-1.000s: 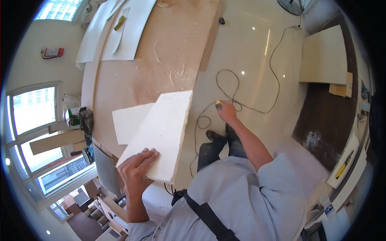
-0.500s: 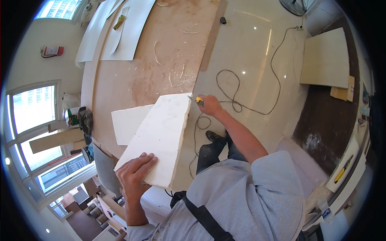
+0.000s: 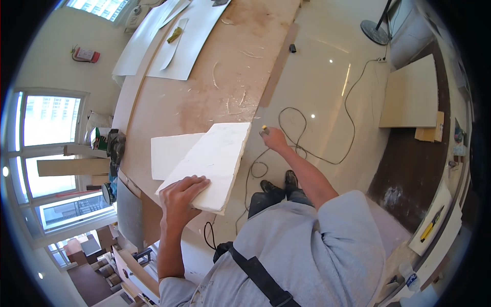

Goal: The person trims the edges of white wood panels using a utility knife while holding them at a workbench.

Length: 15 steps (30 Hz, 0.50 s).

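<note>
A thick white board (image 3: 217, 158) with rough edges lies at a slant over the corner of the brown worktable (image 3: 199, 110), its near end reaching past the table towards me. My left hand (image 3: 181, 197) grips its near left edge, fingers on the top face. Beyond the board's right edge, my right hand (image 3: 275, 139) is closed around a utility knife (image 3: 264, 129) with a yellow part. The knife is apart from the board, and its blade cannot be made out. Partly beneath the board sits a second white piece (image 3: 169, 153).
Thin shavings (image 3: 215, 74) are scattered across the tabletop. White sheets (image 3: 197, 48) lie at its far left. A dark cable (image 3: 353, 120) loops over the floor on the right. Another yellow knife (image 3: 432, 224) rests on a ledge at far right.
My right hand has drawn the knife away from the board's far right corner, outward to the right. My left hand still holds the board. The whole view has shifted slightly.
</note>
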Each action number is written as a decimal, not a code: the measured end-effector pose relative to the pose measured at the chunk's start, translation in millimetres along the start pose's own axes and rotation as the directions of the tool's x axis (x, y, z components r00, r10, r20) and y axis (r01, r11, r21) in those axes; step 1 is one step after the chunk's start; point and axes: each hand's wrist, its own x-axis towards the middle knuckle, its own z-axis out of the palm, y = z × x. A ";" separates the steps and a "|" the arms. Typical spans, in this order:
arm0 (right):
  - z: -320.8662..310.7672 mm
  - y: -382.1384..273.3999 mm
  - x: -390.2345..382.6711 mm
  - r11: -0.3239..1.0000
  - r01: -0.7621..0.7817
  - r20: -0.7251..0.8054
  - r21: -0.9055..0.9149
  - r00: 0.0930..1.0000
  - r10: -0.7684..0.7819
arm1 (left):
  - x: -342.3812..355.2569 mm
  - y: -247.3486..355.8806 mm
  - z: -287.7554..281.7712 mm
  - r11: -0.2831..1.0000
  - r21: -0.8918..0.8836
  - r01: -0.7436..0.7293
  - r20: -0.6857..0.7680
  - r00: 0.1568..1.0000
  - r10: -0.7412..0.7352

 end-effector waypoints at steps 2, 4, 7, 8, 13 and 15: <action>2.3 -19.4 -27.0 0.420 -0.530 0.363 0.736 0.834 0.416 | -8.2 -0.6 3.6 1.000 0.001 0.002 -0.010 1.000 -0.002; 1.6 -45.6 -63.9 0.086 -0.597 0.553 0.797 0.781 0.291 | -16.5 -1.7 7.6 1.000 -0.004 -0.006 -0.008 1.000 0.006; 5.1 -99.7 -110.9 -0.233 -0.517 0.508 0.824 0.855 -0.102 | -29.7 -3.1 15.0 1.000 -0.003 0.002 -0.002 1.000 -0.002; 5.4 -116.6 -120.0 -0.203 -0.528 0.535 0.824 0.844 -0.023 | -34.7 -2.6 18.2 1.000 -0.005 -0.009 -0.003 1.000 0.009; -6.1 -152.0 -130.5 -0.123 -0.515 0.519 0.848 0.855 0.000 | -55.6 -1.5 34.7 1.000 0.001 -0.020 -0.043 0.999 0.020; -15.5 -153.8 -124.8 -0.071 -0.508 0.503 0.859 0.861 -0.072 | -64.9 0.0 38.7 0.999 0.018 -0.032 -0.036 0.999 0.033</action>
